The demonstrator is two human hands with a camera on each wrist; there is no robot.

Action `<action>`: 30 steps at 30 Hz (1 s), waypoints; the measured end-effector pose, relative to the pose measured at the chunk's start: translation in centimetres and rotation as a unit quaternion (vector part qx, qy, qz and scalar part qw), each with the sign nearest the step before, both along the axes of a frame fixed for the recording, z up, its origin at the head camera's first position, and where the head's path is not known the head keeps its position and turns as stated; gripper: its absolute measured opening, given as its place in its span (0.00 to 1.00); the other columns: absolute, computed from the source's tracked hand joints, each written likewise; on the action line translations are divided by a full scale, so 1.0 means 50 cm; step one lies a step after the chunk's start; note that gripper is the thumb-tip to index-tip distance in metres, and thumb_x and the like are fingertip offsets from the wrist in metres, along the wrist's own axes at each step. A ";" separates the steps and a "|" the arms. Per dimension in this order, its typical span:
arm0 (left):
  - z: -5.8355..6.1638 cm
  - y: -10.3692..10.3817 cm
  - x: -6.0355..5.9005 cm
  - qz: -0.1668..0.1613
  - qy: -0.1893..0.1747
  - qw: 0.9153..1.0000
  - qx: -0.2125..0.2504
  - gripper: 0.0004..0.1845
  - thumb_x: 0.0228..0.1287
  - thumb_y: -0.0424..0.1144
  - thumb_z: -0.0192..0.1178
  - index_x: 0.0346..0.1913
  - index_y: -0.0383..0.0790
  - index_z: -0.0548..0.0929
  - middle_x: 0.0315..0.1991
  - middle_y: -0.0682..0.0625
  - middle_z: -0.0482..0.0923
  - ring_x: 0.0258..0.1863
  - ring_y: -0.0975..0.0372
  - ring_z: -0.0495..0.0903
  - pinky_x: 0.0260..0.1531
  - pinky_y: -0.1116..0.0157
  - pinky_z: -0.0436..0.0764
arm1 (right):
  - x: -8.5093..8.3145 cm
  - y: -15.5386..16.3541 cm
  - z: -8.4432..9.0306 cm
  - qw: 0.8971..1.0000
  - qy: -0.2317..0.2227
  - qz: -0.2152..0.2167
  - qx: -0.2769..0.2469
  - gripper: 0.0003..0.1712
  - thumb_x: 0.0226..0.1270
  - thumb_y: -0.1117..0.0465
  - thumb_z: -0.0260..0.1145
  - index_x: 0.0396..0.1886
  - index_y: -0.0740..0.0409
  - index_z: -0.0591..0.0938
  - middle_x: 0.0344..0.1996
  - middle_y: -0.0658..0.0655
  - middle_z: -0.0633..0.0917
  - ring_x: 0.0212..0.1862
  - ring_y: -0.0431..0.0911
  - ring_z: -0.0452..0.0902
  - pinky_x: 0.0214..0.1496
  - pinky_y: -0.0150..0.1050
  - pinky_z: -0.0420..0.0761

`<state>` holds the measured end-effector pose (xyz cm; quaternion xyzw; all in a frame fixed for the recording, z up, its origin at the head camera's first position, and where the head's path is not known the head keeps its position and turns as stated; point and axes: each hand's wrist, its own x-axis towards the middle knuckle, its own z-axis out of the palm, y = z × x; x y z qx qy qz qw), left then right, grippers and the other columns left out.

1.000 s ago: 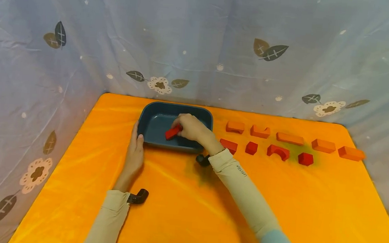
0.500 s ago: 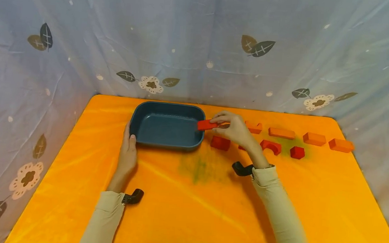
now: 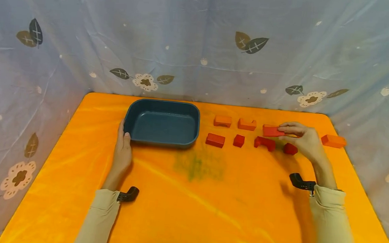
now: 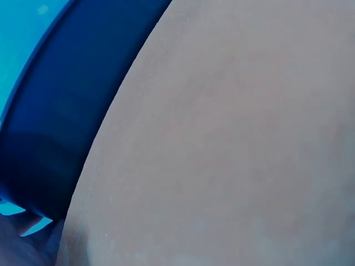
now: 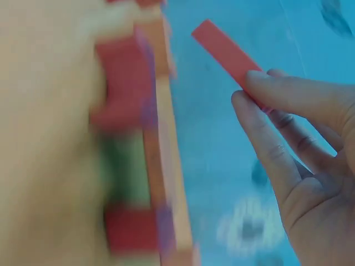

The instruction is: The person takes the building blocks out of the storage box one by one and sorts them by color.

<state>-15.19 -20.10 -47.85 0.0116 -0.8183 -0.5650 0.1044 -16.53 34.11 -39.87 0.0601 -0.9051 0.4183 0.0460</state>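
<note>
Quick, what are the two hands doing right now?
Left hand: fingers straight, resting against the blue tray.
Right hand: pinching a red block above the other blocks.

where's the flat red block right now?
Head view: the right hand pinches the flat red block above the block rows, over the red arch, right of the blue tray.

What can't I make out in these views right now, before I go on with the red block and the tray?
- Left wrist view: the left hand fills the frame; only a strip of the tray shows, its inside hidden.
- Right wrist view: the blocks on the table are motion-blurred, shapes unclear.
- Head view: the right hand covers the blocks behind it; whether the red block touches the table is unclear.
</note>
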 end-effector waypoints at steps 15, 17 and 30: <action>-0.003 -0.010 0.014 0.004 0.001 1.000 0.000 0.29 0.81 0.44 0.31 0.79 0.54 0.41 0.79 0.53 0.40 0.77 0.57 0.41 0.75 0.53 0.43 | 0.091 0.223 -0.050 0.993 -0.064 -0.093 -0.035 0.22 0.61 0.61 0.73 0.53 0.66 0.84 0.40 0.24 0.80 0.46 0.20 0.69 0.42 0.15 0.68; -0.001 -0.008 0.013 -0.001 0.002 1.000 -0.002 0.29 0.81 0.43 0.31 0.79 0.54 0.41 0.79 0.52 0.40 0.77 0.57 0.41 0.75 0.53 0.43 | 0.094 0.230 -0.060 0.990 -0.082 -0.111 -0.024 0.22 0.61 0.56 0.73 0.52 0.63 0.86 0.37 0.23 0.81 0.44 0.20 0.69 0.41 0.17 0.67; 0.005 -0.002 0.007 -0.013 0.005 1.000 -0.006 0.29 0.82 0.39 0.31 0.79 0.52 0.39 0.79 0.51 0.39 0.77 0.57 0.41 0.75 0.53 0.42 | 0.077 0.221 -0.071 0.983 -0.079 -0.158 0.053 0.28 0.67 0.46 0.66 0.52 0.67 0.84 0.28 0.17 0.73 0.45 0.32 0.70 0.41 0.27 0.67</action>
